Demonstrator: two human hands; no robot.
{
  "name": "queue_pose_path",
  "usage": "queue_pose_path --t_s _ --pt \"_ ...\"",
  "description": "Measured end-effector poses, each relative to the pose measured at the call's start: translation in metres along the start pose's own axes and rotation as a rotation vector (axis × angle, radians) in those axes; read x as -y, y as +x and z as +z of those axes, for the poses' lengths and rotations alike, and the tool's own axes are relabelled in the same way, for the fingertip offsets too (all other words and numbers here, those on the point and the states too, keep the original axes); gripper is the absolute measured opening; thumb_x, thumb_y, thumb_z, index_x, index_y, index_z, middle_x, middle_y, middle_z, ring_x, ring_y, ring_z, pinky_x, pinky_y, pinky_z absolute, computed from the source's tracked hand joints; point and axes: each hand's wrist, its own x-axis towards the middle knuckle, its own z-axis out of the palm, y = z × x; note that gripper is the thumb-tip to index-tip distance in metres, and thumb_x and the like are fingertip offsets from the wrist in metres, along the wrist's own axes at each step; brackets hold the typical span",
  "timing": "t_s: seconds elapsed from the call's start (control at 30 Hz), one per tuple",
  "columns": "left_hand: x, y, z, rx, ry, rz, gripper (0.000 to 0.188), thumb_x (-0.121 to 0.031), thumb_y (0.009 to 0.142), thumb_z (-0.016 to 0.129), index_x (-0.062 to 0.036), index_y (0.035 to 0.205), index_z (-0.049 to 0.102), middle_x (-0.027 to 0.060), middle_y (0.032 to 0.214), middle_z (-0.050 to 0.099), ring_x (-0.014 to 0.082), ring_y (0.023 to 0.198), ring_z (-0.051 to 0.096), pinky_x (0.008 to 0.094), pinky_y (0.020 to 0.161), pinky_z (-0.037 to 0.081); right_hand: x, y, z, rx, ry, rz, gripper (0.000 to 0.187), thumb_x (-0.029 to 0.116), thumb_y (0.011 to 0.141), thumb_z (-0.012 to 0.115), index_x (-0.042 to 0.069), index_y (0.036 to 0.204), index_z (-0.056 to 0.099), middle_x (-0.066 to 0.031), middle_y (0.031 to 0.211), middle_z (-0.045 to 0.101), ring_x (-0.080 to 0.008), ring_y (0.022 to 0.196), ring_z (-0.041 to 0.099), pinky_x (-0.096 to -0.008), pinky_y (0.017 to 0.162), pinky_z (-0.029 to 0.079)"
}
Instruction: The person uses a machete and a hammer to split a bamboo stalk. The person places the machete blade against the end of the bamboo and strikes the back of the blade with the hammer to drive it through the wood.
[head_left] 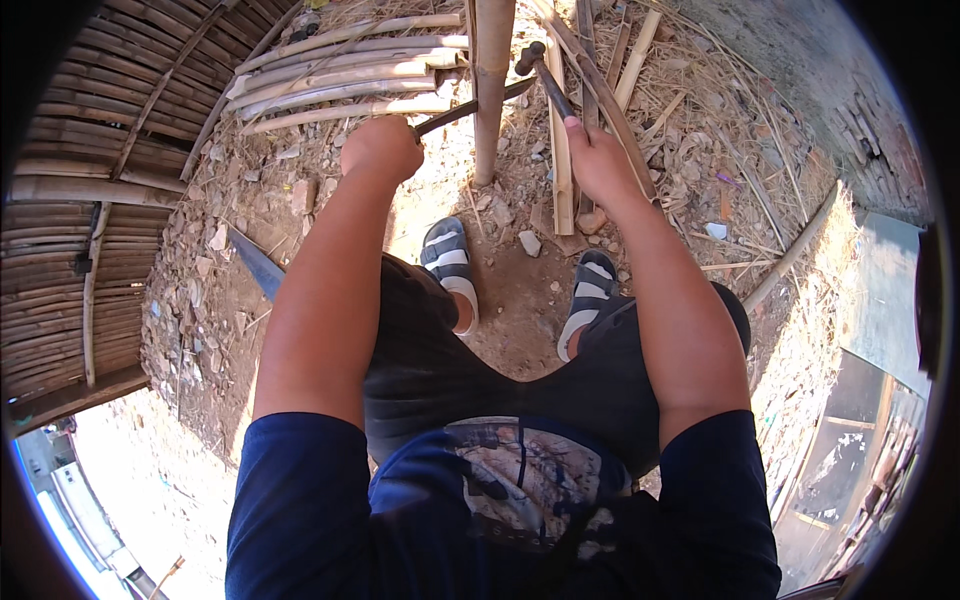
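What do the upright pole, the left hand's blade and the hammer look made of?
Pole: likely bamboo, smooth and tan, from its round, cane-like stem. Blade: probably steel, dull and dark, being long and thin. Hammer head: likely dark metal, judging by its compact form; the handle is dark, its material unclear.

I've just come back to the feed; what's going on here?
A person's left hand grips a knife whose blade crosses an upright bamboo pole and shows on both sides of it. The right hand holds a hammer, its head near the blade's tip; whether they touch is hard to tell. Bamboo strips lie on the ground beyond the left hand.
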Motion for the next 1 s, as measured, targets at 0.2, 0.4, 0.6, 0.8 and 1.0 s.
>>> queue_pose_path --t_s 0.2,0.4,0.6,0.8,1.0 --pt "0.006 0.004 0.005 -0.014 -0.02 0.02 0.039 -0.038 0.091 0.065 -0.0096 0.118 0.072 0.0153 0.12 0.072 0.0338 0.113 0.069 0.0457 0.096 0.055 0.04 -0.009 -0.032 -0.213 0.553 -0.077 0.064 0.054 0.109 0.035 -0.003 0.115 0.064 -0.0221 0.095 0.071 -0.0414 0.094 0.068 -0.0457 0.086 0.052" --pt "-0.005 -0.002 -0.003 0.021 0.015 0.01 0.039 -0.035 0.092 0.063 -0.0094 0.119 0.072 0.017 0.12 0.072 0.0342 0.113 0.069 0.0463 0.096 0.056 -0.012 -0.008 0.015 -0.043 0.016 -0.018 0.063 0.056 0.106 0.039 -0.001 0.107 0.065 -0.0241 0.095 0.069 -0.0451 0.095 0.067 -0.0504 0.086 0.051" --pt "0.007 0.002 0.008 0.01 0.028 -0.004 0.037 -0.035 0.092 0.064 -0.0093 0.117 0.073 0.0173 0.118 0.073 0.0348 0.111 0.07 0.0458 0.095 0.056 0.037 -0.015 -0.024 -0.138 0.28 -0.143 0.062 0.055 0.107 0.039 -0.001 0.102 0.064 -0.0205 0.089 0.07 -0.0419 0.089 0.067 -0.0491 0.08 0.05" --pt "0.005 0.004 0.01 0.002 0.022 0.015 0.036 -0.036 0.09 0.066 -0.0103 0.114 0.074 0.0153 0.117 0.073 0.0347 0.109 0.07 0.0453 0.094 0.056 0.014 -0.015 -0.003 -0.276 0.266 -0.207 0.057 0.053 0.107 0.043 0.0 0.107 0.062 -0.0205 0.085 0.068 -0.0403 0.083 0.066 -0.0469 0.078 0.05" --pt "0.001 0.005 0.007 0.026 0.04 0.013 0.039 -0.038 0.091 0.066 -0.01 0.117 0.074 0.0153 0.117 0.073 0.0342 0.111 0.069 0.0458 0.095 0.056 -0.016 -0.001 0.022 0.009 0.014 -0.002 0.061 0.057 0.104 0.044 0.0 0.108 0.066 -0.0232 0.094 0.07 -0.0426 0.094 0.067 -0.0502 0.085 0.051"
